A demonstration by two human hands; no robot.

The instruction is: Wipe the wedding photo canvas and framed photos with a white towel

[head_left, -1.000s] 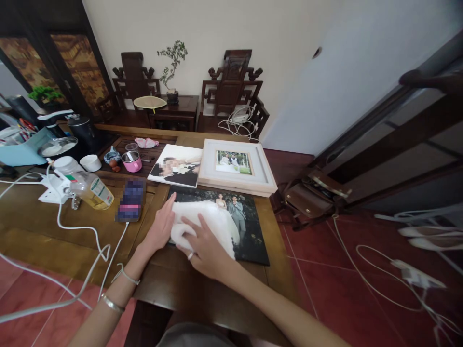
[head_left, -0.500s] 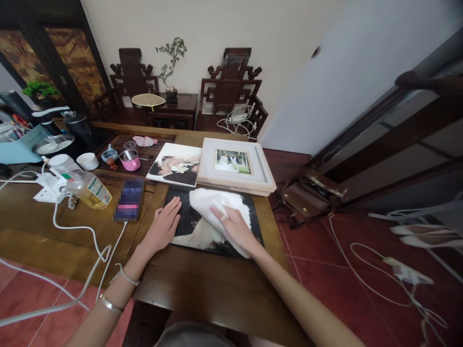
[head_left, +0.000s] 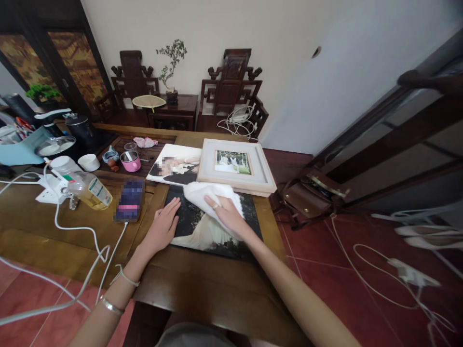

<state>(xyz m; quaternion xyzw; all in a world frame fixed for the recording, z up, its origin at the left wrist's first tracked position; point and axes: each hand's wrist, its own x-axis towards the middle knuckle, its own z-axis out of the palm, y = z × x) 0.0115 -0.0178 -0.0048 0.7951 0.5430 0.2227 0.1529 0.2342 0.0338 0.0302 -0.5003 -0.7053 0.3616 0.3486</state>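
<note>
A dark photo panel lies flat on the wooden table, with a pale dress showing in its picture. My right hand presses a white cloth onto its upper middle, the fingers bent over the fabric. The cloth hides part of the picture. At the panel's left edge rests my left hand, flat with fingers stretched out and nothing in it. Just behind lie a white-framed photo and, left of it, another photo panel; the cloth's top edge reaches close to both.
Left on the table are a phone on a cable, a bottle of yellow liquid, a white power strip, a pink cup and a white bowl. A brown bag is beyond the right edge.
My right hand has slid the cloth left and slightly away from me over the panel, uncovering more of its right side. My left hand has stayed in place.
</note>
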